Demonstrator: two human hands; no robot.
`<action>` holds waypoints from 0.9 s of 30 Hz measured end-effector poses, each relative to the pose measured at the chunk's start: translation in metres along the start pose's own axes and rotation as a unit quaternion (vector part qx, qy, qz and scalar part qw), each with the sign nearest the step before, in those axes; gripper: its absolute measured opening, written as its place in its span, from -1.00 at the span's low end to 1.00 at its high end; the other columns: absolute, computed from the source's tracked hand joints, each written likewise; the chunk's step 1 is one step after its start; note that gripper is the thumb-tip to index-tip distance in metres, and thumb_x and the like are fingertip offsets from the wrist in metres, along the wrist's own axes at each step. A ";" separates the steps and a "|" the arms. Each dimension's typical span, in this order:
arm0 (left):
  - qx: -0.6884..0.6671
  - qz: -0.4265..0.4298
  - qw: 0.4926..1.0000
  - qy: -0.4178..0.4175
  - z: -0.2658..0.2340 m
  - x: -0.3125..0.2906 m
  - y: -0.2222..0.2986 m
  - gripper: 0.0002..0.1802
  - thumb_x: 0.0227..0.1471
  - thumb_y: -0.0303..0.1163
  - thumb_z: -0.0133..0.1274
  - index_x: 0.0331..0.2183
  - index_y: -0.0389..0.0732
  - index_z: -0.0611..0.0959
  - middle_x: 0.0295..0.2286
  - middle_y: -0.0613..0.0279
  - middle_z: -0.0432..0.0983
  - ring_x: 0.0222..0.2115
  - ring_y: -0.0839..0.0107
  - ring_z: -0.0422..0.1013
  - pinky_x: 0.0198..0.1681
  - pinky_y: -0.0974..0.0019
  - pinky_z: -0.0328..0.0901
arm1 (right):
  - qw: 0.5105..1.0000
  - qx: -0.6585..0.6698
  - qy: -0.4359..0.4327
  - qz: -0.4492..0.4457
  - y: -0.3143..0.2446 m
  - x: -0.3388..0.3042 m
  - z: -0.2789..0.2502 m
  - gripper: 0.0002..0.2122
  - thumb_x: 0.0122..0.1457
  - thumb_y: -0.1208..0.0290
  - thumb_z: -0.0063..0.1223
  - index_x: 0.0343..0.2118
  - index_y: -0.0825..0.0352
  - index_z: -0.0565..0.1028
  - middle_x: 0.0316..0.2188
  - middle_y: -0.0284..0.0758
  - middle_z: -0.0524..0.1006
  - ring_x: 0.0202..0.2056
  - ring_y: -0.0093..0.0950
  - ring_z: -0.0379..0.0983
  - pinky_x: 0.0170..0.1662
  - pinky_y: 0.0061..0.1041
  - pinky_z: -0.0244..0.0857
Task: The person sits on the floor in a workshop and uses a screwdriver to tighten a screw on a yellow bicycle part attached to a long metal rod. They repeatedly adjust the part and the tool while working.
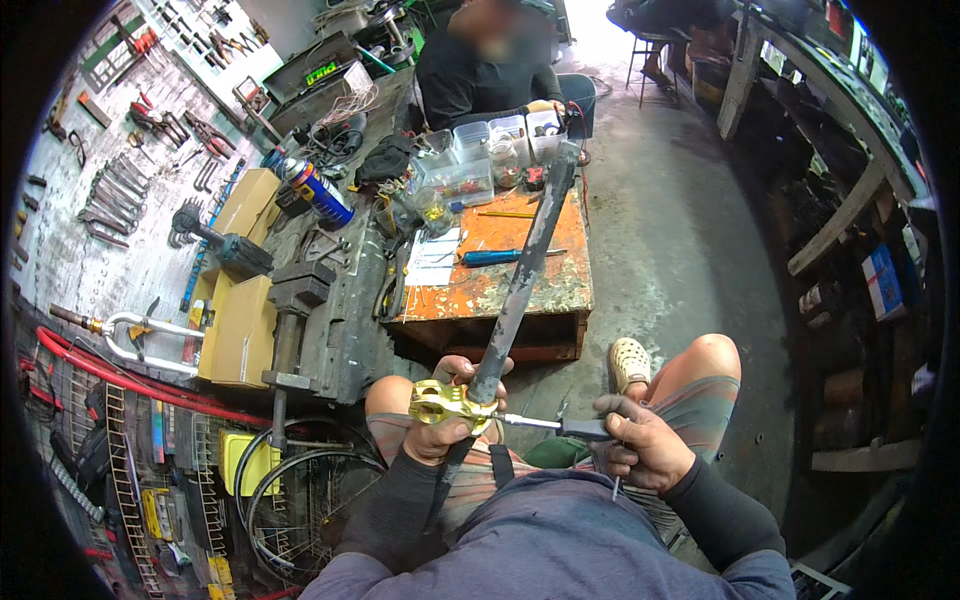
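Note:
My left hand (436, 437) is closed around a shiny gold bicycle stem (437, 402), its fingers on both sides of it. Through the stem runs a long dark bar with worn grey patches (521, 283), slanting away from my lap toward the orange bench. In my right hand (648, 441) is a screwdriver-like tool with a dark handle (585, 429) and a bright shaft (530, 421). That shaft reaches the stem's right side; the exact contact at its tip is too small to tell. A thin metal rod (615, 488) sticks out below my right fingers.
Beyond my knees stands a worn orange bench (545, 290) with a blue-handled screwdriver (492, 257) and clear plastic bins (470, 180). Another person (490, 75) sits behind it. A bench vise (300, 290), a spray can (318, 190) and bicycle wheels (310, 500) are at left, shelves (850, 220) at right.

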State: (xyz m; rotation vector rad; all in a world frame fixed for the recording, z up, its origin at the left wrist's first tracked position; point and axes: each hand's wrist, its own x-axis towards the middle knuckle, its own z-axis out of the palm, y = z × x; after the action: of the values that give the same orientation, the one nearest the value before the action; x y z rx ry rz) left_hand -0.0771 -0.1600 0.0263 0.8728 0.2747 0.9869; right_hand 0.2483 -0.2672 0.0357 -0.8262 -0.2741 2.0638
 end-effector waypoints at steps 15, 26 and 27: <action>-0.372 -0.047 0.916 0.143 0.003 -0.002 -0.021 -0.53 0.16 -0.47 0.25 0.12 -0.16 0.65 0.34 -0.23 0.28 0.18 0.02 0.49 0.27 0.05 0.48 | 0.671 -0.641 -0.146 -0.343 -0.055 -0.017 0.053 -0.33 0.09 0.51 0.38 0.30 0.39 0.39 0.32 0.08 0.31 0.27 -0.05 0.40 0.22 -0.20 0.42; -0.178 -0.008 0.980 0.091 -0.001 -0.006 -0.023 -0.39 0.05 -0.46 0.32 0.15 -0.02 0.59 0.30 -0.20 0.33 0.13 0.12 0.53 0.23 0.07 0.50 | 0.896 -0.439 0.065 -0.025 -0.036 0.008 0.017 -0.76 0.51 0.30 0.03 -0.05 0.40 0.59 -0.34 -0.26 0.65 -0.52 -0.42 0.56 -0.46 -0.44 0.42; -0.154 0.007 0.985 0.082 0.000 -0.007 -0.020 -0.35 -0.01 -0.43 0.36 0.15 -0.07 0.57 0.26 -0.28 0.34 0.15 0.04 0.51 0.23 0.00 0.51 | 0.975 -0.209 0.012 0.073 -0.035 0.011 0.010 -0.70 0.56 0.21 -0.06 -0.08 0.39 0.55 -0.39 -0.29 0.63 -0.64 -0.52 0.43 -0.58 -0.51 0.29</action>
State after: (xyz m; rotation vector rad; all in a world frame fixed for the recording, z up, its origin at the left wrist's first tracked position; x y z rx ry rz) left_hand -0.0684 -0.1714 0.0100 0.5127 0.2466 1.0834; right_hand 0.2602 -0.2358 0.0549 -1.1506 -0.6677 2.1635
